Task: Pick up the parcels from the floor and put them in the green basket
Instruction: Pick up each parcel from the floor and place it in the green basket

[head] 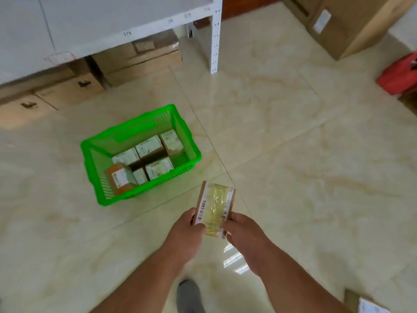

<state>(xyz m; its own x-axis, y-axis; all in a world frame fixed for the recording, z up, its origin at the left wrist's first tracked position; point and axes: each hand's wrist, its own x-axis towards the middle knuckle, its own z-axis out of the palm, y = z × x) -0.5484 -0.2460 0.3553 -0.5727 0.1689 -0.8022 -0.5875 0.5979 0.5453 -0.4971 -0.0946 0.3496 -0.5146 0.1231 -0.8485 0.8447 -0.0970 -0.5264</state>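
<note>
cardboard boxes [67, 91] sit under a white shelf [108, 23] at the floor's far left edge. nearer, on the tiled floor [293, 143], stands the green basket [144, 201] with six small parcels [149, 148] lying inside it. just right of the basket's near corner, both hands hold one flat parcel [214, 207] above the floor: the left hand [188, 229] grips its left edge with curled fingers, the right hand [242, 231] pinches its right edge. a red bag [399, 75] lies at the floor's right edge.
</note>
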